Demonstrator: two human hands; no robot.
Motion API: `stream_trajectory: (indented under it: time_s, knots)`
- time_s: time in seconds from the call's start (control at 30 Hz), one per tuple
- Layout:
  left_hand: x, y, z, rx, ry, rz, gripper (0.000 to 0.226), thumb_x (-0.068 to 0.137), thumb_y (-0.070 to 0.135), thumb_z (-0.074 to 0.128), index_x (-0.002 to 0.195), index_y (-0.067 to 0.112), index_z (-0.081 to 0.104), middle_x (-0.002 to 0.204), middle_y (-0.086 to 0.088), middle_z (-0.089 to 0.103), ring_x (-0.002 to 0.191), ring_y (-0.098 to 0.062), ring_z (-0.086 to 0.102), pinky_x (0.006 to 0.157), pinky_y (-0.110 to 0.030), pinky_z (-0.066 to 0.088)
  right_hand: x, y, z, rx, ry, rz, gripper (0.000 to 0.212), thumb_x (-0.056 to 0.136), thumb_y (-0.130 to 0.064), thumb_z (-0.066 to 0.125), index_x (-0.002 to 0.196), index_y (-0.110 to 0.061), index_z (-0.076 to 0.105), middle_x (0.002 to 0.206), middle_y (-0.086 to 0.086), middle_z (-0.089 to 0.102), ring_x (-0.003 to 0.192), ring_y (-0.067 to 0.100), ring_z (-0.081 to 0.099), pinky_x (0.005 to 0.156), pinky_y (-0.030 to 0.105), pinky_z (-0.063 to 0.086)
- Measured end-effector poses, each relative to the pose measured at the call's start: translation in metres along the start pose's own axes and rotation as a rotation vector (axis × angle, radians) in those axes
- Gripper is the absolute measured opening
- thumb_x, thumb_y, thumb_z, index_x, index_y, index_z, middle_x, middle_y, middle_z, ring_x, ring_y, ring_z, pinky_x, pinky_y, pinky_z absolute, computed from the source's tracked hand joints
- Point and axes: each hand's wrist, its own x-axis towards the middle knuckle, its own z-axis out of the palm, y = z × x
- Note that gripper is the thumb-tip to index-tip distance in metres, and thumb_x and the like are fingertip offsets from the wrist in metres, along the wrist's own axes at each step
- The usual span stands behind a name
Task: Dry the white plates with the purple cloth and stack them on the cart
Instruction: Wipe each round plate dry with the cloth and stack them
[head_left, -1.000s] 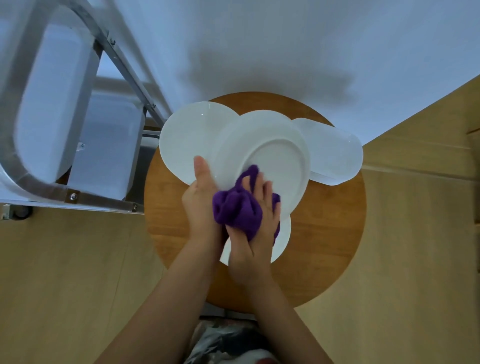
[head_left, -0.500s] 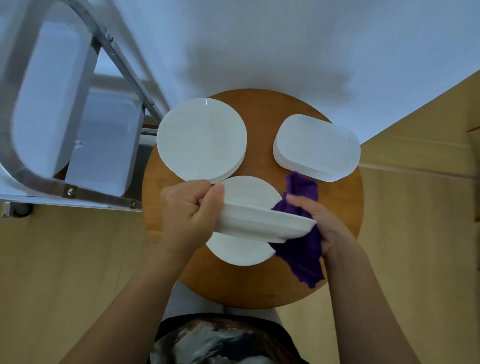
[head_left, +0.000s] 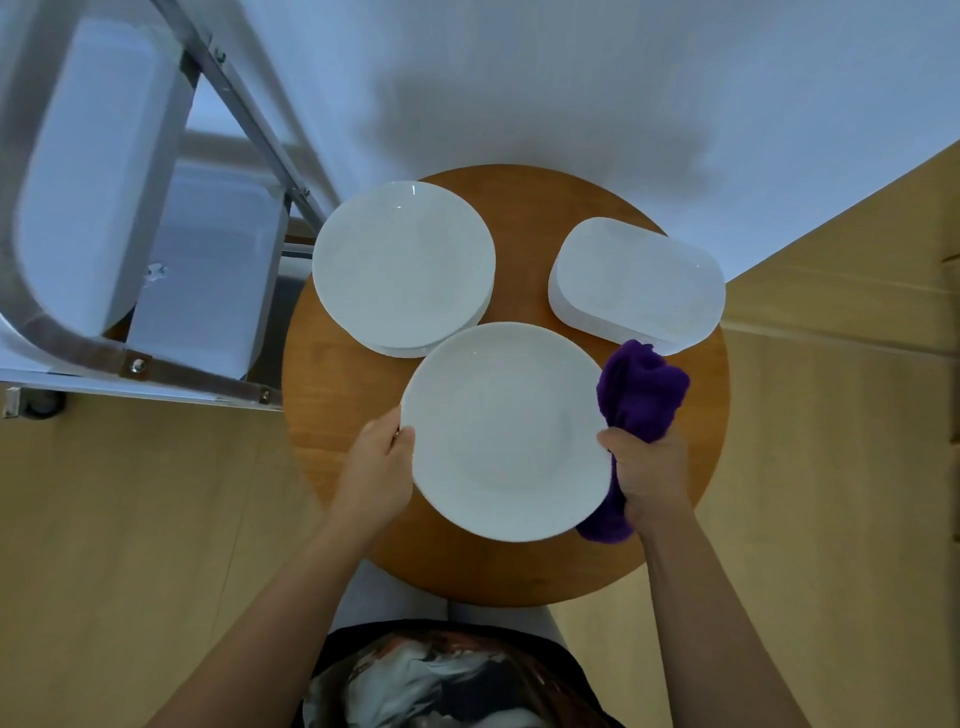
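I hold a round white plate flat above the round wooden table, its underside facing up. My left hand grips its left rim. My right hand grips the purple cloth against the plate's right rim; the cloth bunches above my fingers and hangs below them. A stack of round white plates sits at the table's back left. A stack of rounded rectangular white plates sits at the back right. Whatever lies under the held plate is hidden.
The metal cart stands to the left of the table, with white trays on its shelves. A white wall rises behind the table. Light wooden floor surrounds the table on both sides.
The plate has gone from tilted on edge to flat with its underside up. My right hand with the cloth has shifted from wiping the plate's face to its right rim.
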Motion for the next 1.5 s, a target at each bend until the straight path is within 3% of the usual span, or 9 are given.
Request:
stream_trajectory:
  time_s: [0.2,0.37,0.53,0.7,0.93,1.07,1.2,1.4,1.5]
  knots:
    - [0.019,-0.031,0.014,0.293,0.065,-0.019,0.020,0.098,0.015,0.044,0.101,0.006,0.062,0.097,-0.009,0.056,0.065,-0.007,0.047,0.047,-0.010,0.034,0.017,0.023,0.008,-0.216,-0.009,-0.157,0.039,0.077,0.009,0.060,0.084,-0.029,0.051,0.076,-0.003,0.056,0.070,0.011,0.053,0.061,0.022,0.045]
    - [0.032,-0.038,0.016,0.386,0.071,-0.069,0.016,0.098,0.008,0.044,0.094,0.003,0.059,0.098,-0.014,0.055,0.063,-0.008,0.043,0.052,-0.013,0.030,0.033,0.032,0.017,-0.297,-0.056,-0.111,0.032,0.078,0.005,0.059,0.086,-0.026,0.055,0.077,-0.004,0.058,0.072,0.014,0.055,0.067,0.028,0.046]
    - [0.037,-0.035,0.018,0.441,0.052,-0.184,0.029,0.097,0.006,0.039,0.123,-0.002,0.048,0.128,-0.024,0.044,0.112,-0.038,0.047,0.079,-0.027,0.031,0.042,0.031,0.024,-0.351,-0.071,-0.036,0.029,0.078,0.004,0.058,0.079,-0.024,0.052,0.074,0.000,0.055,0.070,0.016,0.052,0.067,0.032,0.045]
    - [0.044,-0.035,0.024,0.462,0.028,-0.217,0.029,0.095,0.002,0.038,0.123,-0.002,0.047,0.131,-0.020,0.041,0.114,-0.038,0.045,0.083,-0.032,0.036,0.053,0.025,0.027,-0.420,-0.102,0.043,0.024,0.077,0.005,0.058,0.081,-0.018,0.051,0.072,0.002,0.052,0.068,0.017,0.051,0.061,0.029,0.043]
    - [0.051,-0.041,0.006,0.351,0.070,-0.143,0.022,0.097,0.019,0.047,0.102,0.001,0.059,0.100,-0.010,0.054,0.081,-0.026,0.054,0.072,-0.033,0.047,0.051,0.013,0.023,-0.393,-0.020,0.055,0.032,0.075,-0.005,0.070,0.102,-0.014,0.055,0.087,0.004,0.061,0.078,0.021,0.059,0.061,0.030,0.045]
    - [0.070,-0.010,-0.027,0.120,0.245,-0.110,0.015,0.098,0.021,0.047,0.099,0.017,0.061,0.070,0.012,0.046,0.066,-0.006,0.047,0.058,-0.014,0.034,0.040,-0.010,0.031,-0.295,0.080,-0.066,0.032,0.076,-0.009,0.070,0.098,-0.024,0.053,0.084,-0.004,0.060,0.078,0.017,0.059,0.061,0.028,0.047]
    - [0.100,0.010,-0.055,-0.030,0.386,-0.123,0.027,0.098,0.038,0.043,0.087,0.016,0.055,0.075,0.004,0.054,0.070,-0.007,0.050,0.064,-0.019,0.040,0.034,-0.044,0.058,-0.072,-0.029,-0.035,0.025,0.079,-0.011,0.071,0.086,-0.029,0.054,0.081,-0.004,0.063,0.077,0.016,0.062,0.070,0.033,0.052]
    - [0.147,0.000,-0.070,0.205,0.201,-0.199,0.049,0.093,0.047,0.050,0.124,0.009,0.048,0.117,-0.008,0.060,0.107,-0.027,0.059,0.076,-0.030,0.048,0.035,-0.083,0.129,0.018,-0.211,-0.101,0.028,0.083,-0.023,0.069,0.105,-0.024,0.052,0.085,-0.006,0.062,0.071,0.009,0.061,0.057,0.022,0.052]
    - [0.161,-0.004,-0.077,0.328,0.175,-0.195,0.042,0.096,0.043,0.046,0.117,0.008,0.055,0.113,-0.011,0.063,0.099,-0.027,0.061,0.069,-0.030,0.046,0.041,-0.091,0.157,-0.032,-0.190,-0.072,0.042,0.085,-0.037,0.065,0.115,-0.021,0.040,0.091,-0.007,0.057,0.078,0.009,0.059,0.064,0.024,0.051]
